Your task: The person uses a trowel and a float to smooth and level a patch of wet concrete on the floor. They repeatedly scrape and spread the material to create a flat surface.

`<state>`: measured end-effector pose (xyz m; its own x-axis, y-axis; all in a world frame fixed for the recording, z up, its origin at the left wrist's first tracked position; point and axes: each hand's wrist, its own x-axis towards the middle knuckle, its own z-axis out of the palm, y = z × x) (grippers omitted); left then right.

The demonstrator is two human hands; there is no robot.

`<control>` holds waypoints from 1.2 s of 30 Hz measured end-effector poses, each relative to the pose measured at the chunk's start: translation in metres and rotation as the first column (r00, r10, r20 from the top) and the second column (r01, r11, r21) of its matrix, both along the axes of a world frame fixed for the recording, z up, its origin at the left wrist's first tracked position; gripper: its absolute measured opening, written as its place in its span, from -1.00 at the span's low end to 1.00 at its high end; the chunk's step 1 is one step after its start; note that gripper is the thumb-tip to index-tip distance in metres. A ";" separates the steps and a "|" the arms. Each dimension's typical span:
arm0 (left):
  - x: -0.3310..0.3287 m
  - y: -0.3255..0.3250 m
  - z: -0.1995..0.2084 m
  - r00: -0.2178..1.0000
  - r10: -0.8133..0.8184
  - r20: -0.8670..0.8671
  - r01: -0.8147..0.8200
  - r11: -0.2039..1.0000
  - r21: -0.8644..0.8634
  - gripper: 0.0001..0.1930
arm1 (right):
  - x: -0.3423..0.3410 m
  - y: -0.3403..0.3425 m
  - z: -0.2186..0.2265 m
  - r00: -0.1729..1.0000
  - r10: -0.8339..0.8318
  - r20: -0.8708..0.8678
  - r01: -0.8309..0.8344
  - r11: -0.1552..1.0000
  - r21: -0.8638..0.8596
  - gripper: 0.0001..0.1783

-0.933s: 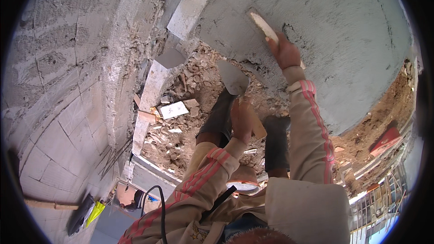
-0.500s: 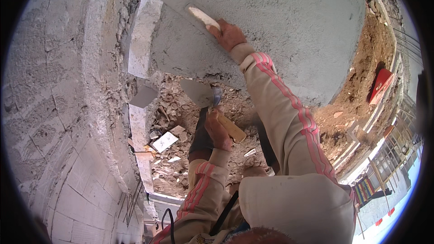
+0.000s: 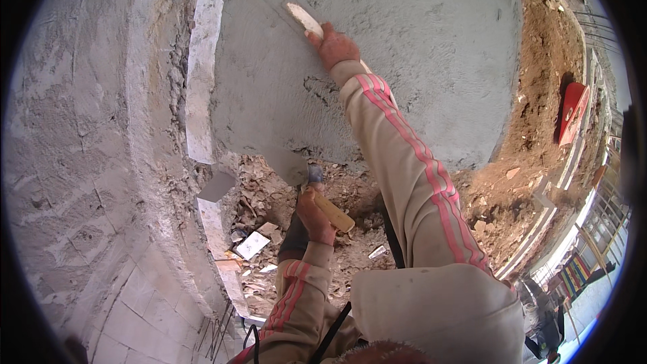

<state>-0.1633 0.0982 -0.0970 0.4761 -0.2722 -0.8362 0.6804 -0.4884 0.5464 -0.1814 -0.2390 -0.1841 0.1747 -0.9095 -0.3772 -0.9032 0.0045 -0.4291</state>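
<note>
My right hand (image 3: 335, 47) is closed around the pale, worn handle of a plastering float (image 3: 304, 20), out over a slab of wet grey concrete (image 3: 418, 61). The float's flat blade lies on the surface and blends with its colour, so its outline is hard to make out. Lower and to the left, my left hand (image 3: 315, 217) grips a pointed trowel (image 3: 288, 166) with a wooden handle. Its grey-coated blade is at the slab's near edge, above rubble; whether it touches the concrete I cannot tell.
A pale concrete edging (image 3: 202, 74) borders the slab on the left, with a rough wall (image 3: 87, 128) beyond. Broken rubble (image 3: 269, 195) lies at the near side. Brown soil (image 3: 536, 74) and a red object (image 3: 573, 113) are at the right. A grey flat piece (image 3: 217, 187) rests by the edging.
The view has shifted, so the slab sits lower and further left in it. My right hand has drawn the float slightly away from the slab's left border. Both hands keep their grip.
</note>
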 end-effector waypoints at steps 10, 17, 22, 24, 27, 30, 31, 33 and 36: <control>-0.024 -0.013 0.001 0.993 -0.060 0.098 0.056 0.997 0.044 -0.68 | -0.159 -0.040 -0.009 0.905 -0.425 0.008 0.424 0.900 -0.104 -0.31; -0.035 -0.016 -0.002 0.983 -0.158 0.099 0.153 0.987 0.053 -0.66 | -0.328 0.020 -0.006 0.716 -0.698 -0.025 0.689 0.712 -0.136 -0.29; -0.048 -0.022 -0.003 0.993 -0.114 0.016 0.112 0.992 0.061 -0.66 | -0.411 0.110 -0.007 0.516 -0.854 0.071 0.855 0.507 -0.111 -0.25; -0.048 -0.021 -0.006 0.990 -0.139 0.004 0.138 0.988 0.063 -0.66 | -0.444 0.158 -0.009 0.441 -0.891 0.105 0.892 0.423 -0.158 -0.27; -0.053 -0.016 -0.017 0.990 -0.138 0.003 0.138 0.989 0.047 -0.63 | -0.500 0.226 -0.021 0.353 -0.900 0.255 0.935 0.335 -0.112 -0.33; -0.057 -0.019 -0.016 0.980 -0.197 0.010 0.196 0.978 0.067 -0.63 | -0.528 0.236 -0.023 0.197 -0.852 0.485 0.979 0.196 -0.054 -0.44; -0.058 -0.022 -0.013 0.981 -0.196 0.006 0.194 0.976 0.099 -0.62 | -0.541 0.222 -0.023 0.200 -0.875 0.441 0.977 0.214 -0.019 -0.48; -0.064 -0.031 -0.003 0.983 -0.184 0.001 0.181 0.970 0.161 -0.61 | -0.545 0.177 -0.013 0.198 -0.910 0.364 0.973 0.228 0.042 -0.49; -0.065 -0.029 -0.005 0.967 -0.251 -0.049 0.256 0.954 0.155 -0.59 | -0.530 0.103 0.005 0.147 -0.934 0.326 0.973 0.195 0.121 -0.46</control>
